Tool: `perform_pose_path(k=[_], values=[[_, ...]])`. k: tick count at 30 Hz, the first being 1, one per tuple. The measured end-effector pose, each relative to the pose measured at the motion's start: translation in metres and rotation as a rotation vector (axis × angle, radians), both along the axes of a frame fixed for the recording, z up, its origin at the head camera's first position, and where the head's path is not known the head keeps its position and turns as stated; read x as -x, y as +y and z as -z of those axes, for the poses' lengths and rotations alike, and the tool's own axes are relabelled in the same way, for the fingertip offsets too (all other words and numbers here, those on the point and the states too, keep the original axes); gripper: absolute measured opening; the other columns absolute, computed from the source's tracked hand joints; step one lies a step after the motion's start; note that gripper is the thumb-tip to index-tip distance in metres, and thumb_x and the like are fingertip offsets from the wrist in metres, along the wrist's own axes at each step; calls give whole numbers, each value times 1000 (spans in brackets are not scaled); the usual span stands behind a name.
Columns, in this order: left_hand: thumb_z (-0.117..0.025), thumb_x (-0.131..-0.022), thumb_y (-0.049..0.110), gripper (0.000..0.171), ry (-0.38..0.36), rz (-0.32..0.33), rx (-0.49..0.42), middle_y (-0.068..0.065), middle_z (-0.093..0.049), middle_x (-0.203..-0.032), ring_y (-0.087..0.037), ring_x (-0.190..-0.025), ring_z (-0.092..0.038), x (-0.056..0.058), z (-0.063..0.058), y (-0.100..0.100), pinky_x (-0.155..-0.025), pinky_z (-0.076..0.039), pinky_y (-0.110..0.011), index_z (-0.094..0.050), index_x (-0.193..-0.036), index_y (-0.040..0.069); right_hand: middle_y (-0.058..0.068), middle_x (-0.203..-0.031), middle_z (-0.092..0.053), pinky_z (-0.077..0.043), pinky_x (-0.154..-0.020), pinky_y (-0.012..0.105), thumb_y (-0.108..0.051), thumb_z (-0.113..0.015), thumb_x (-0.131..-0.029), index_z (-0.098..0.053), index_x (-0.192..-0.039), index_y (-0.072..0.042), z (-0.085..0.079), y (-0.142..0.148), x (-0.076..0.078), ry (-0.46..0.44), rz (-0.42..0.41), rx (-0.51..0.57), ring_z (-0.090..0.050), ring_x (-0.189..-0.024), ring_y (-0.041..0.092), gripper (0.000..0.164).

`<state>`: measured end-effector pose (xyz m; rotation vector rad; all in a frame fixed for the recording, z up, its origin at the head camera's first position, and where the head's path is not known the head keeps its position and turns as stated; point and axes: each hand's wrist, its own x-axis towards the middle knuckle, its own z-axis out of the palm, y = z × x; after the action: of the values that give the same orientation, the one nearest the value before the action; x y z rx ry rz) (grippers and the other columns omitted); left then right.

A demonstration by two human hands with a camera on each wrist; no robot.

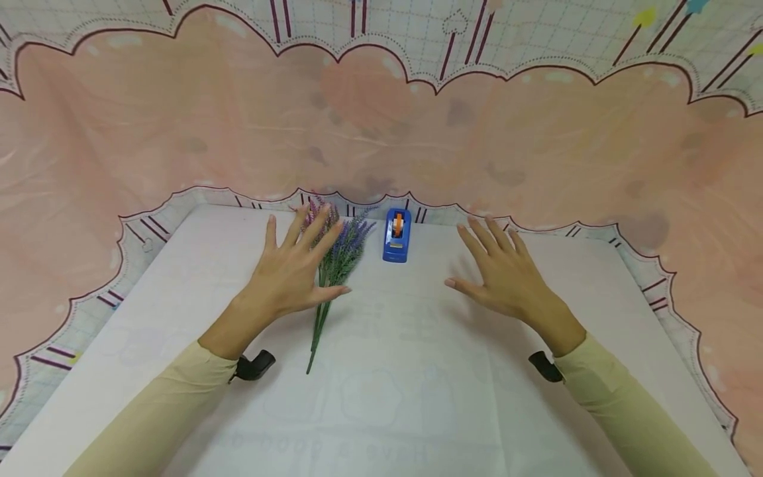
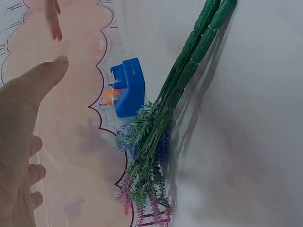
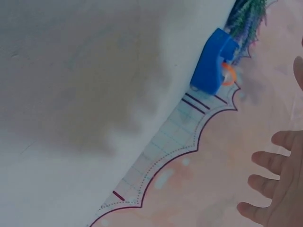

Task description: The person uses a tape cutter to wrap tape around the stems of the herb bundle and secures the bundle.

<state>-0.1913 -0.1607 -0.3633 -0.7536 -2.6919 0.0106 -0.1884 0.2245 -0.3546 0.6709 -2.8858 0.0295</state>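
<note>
A bunch of artificial lavender (image 1: 342, 255) with purple and pink flowers and green stems lies on the white tabletop. My left hand (image 1: 289, 271) hovers above it with fingers spread, hiding part of the blooms in the head view. To the right of the flowers is a blue tape dispenser (image 1: 396, 236) with an orange hub. My right hand (image 1: 503, 275) is held over the table to the right of the dispenser, fingers spread and holding nothing. The left wrist view shows the stems (image 2: 194, 52) and dispenser (image 2: 130, 90) beyond my left thumb.
A white board-like surface (image 1: 381, 411) covers the table. Around it runs a patterned cloth (image 1: 250, 119) with scalloped pink and checked areas, rising behind the far edge. Dark wrist cameras (image 1: 255, 365) are strapped below both sleeves.
</note>
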Motion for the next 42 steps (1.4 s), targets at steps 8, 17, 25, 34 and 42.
perform_pose_path(k=[8,17,25,34,42], values=[[-59,-81,80,110,-72,7,-4,-11,-11,-170,-37,-156,-8,14,-2,12,-115,-14,-74,-18,-165,22,11,-166,-28,-21,-120,62,-67,-57,-92,-23,-163,-14,-2,-8,9,-49,-35,88,-20,-153,37,94],[-64,-83,74,109,-108,66,-49,-14,-17,-169,-38,-154,-19,30,1,25,-116,-20,-69,-19,-164,17,17,-158,-41,-31,-115,61,-51,-65,-95,-27,-162,-15,-4,-16,21,-131,-17,182,-37,-145,40,85],[-73,-86,59,100,-157,133,-190,-21,-39,-154,-42,-140,-40,46,6,30,-115,-34,-60,-27,-162,13,10,-146,-56,-41,-108,61,-39,-69,-96,-30,-161,-17,-5,-21,33,-246,-11,308,-49,-137,34,78],[-76,-91,35,85,-335,174,-391,-23,-46,-145,-42,-133,-47,66,11,39,-107,-42,-61,-31,-161,19,11,-130,-68,-46,-106,52,-28,-69,-97,-43,-154,-9,0,-23,49,-306,-44,454,-61,-125,30,66],[-76,-90,11,84,-456,241,-556,-19,-59,-127,-31,-114,-60,83,14,52,-98,-50,-49,-30,-161,13,12,-119,-72,-50,-103,50,-20,-69,-98,-48,-149,-4,2,-25,60,-343,-95,570,-67,-114,30,58]])
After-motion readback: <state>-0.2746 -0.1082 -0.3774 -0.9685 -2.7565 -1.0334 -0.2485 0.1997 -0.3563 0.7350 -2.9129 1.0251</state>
